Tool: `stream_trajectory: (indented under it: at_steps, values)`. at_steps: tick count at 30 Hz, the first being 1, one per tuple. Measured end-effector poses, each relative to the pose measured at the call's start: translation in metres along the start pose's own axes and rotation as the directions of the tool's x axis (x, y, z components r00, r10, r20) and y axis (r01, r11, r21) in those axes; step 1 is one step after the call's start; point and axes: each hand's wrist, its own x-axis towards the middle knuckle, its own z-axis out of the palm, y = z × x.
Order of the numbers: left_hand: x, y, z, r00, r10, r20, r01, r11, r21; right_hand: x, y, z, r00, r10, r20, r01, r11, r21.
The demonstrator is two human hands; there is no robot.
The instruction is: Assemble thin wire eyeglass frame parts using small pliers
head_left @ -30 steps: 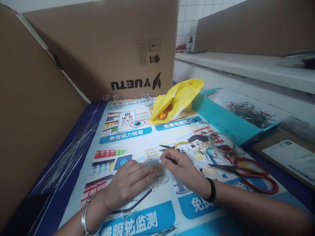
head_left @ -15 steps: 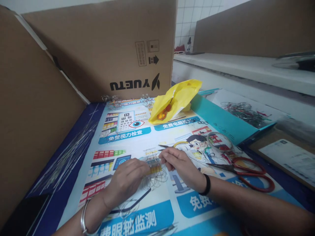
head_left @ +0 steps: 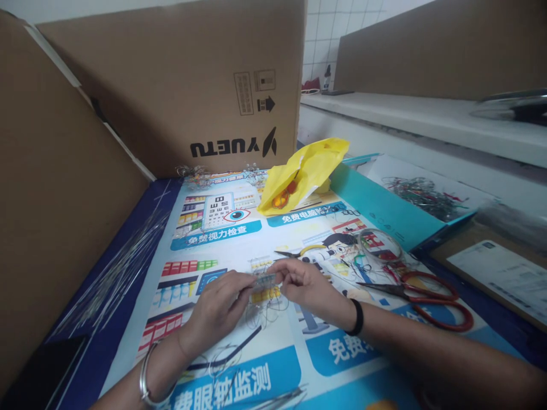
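Observation:
My left hand (head_left: 220, 304) pinches a small clear, greyish strip (head_left: 265, 281) between thumb and fingertips, held above the printed sheet. At the strip's right end are the bent, closed fingers of my right hand (head_left: 305, 285); whatever they pinch is too small to make out. Loops of thin wire (head_left: 269, 312) hang or lie just below the strip. Beyond my right hand lie pliers (head_left: 305, 250) with yellow handles, and to its right are red-handled scissors (head_left: 427, 295).
A yellow bag (head_left: 311, 168) with orange pieces stands at the back. The teal box (head_left: 384, 208) at right holds tangled wires (head_left: 423, 196). Long thin wires (head_left: 115, 267) lie on the left. Cardboard (head_left: 171, 85) walls the back and left. A wire coil (head_left: 380, 245) lies near the scissors.
My left hand has risen and tilted slightly, showing more of the strip. The right hand's fingers have shifted a little left and curled beside the strip's end.

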Motion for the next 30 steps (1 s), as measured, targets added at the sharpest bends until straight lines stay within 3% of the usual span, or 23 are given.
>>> stream_trajectory:
  at_steps: [4, 8, 14, 20, 25, 28, 30]
  values:
    - [0.001, 0.000, 0.000, 0.998, -0.060, 0.029, 0.061, 0.998, -0.029, -0.002, 0.000, 0.002, 0.998, -0.046, 0.050, 0.051, 0.994, -0.102]
    - [0.000, -0.001, 0.000, 0.997, -0.071, 0.039, 0.072, 0.997, -0.038, -0.004, -0.001, 0.005, 0.995, -0.100, 0.014, 0.101, 0.972, -0.213]
    - [0.000, 0.003, 0.002, 0.983, -0.177, 0.050, 0.181, 0.979, -0.095, -0.004, -0.002, 0.009, 0.970, -0.243, 0.026, 0.231, 0.879, -0.418]
    - [0.008, 0.005, -0.005, 0.943, -0.267, 0.199, 0.318, 0.898, -0.303, -0.001, -0.003, 0.010, 0.937, -0.328, 0.122, 0.342, 0.786, -0.515]
    - [0.010, 0.003, -0.012, 0.934, -0.240, 0.266, 0.326, 0.876, -0.356, -0.003, -0.004, 0.011, 0.945, -0.314, 0.096, 0.314, 0.776, -0.547]
    - [0.010, 0.002, -0.015, 0.927, -0.214, 0.307, 0.321, 0.877, -0.358, -0.007, -0.003, 0.010, 0.908, -0.405, 0.111, 0.379, 0.677, -0.631]
    - [0.009, 0.002, -0.016, 0.925, -0.197, 0.325, 0.310, 0.887, -0.343, -0.010, -0.003, 0.009, 0.856, -0.479, 0.194, 0.456, 0.524, -0.719]
